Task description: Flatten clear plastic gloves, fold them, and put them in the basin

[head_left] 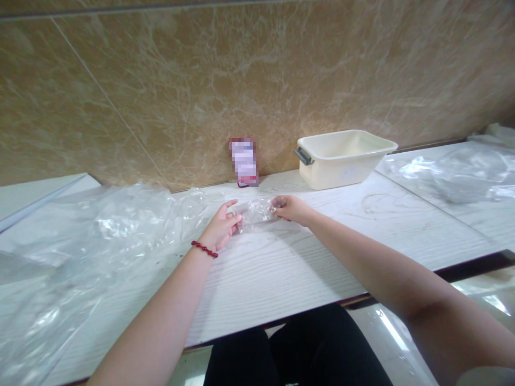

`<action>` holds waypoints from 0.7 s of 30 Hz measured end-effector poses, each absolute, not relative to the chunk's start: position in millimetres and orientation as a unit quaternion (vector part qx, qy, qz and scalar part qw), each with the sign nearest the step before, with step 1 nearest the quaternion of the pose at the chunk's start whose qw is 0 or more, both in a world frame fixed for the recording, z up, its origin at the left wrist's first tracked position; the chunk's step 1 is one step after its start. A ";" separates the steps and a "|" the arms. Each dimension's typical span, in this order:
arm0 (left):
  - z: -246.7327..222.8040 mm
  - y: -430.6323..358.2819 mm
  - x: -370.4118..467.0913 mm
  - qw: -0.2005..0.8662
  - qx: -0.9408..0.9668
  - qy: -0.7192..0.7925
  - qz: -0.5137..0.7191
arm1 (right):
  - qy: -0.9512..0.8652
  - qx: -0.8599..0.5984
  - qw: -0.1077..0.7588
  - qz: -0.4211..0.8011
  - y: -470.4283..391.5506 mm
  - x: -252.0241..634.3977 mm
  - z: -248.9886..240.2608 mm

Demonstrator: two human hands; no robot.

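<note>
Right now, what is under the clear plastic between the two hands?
The white wood-grain tabletop lies below the clear plastic. Creases and glare obscure the surface directly beneath, and the left hand and right hand partly cover its ends, so nothing more can be made out there.

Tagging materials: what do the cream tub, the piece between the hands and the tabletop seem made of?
Tub: likely moulded plastic, satin, with a smooth rounded rim. Piece between the hands: apparently clear, glossy plastic film; it's see-through with crinkled highlights. Tabletop: perhaps matte laminate, showing pale wood-grain streaks.
</note>
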State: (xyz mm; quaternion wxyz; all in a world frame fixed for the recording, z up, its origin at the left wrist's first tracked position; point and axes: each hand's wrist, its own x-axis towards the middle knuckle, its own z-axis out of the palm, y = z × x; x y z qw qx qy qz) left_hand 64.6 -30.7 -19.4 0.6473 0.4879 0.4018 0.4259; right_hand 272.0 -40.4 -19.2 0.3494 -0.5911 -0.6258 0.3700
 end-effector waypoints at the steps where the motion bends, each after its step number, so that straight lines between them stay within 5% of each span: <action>1: -19.0 -31.2 64.3 0.643 0.496 0.399 0.427 | -0.629 -0.583 0.363 0.364 -40.3 271.8 -19.6; 8: -14.8 -32.3 60.7 0.651 0.521 0.390 0.389 | -0.612 -0.582 0.369 0.386 -40.2 270.3 -16.5; 14: -12.9 -27.8 58.4 0.668 0.480 0.420 0.384 | -0.714 -0.618 0.279 0.172 -38.7 277.1 -13.0; 21: -17.3 -23.4 59.0 0.653 0.469 0.434 0.407 | -0.741 -0.611 0.257 0.108 -35.8 280.7 -17.1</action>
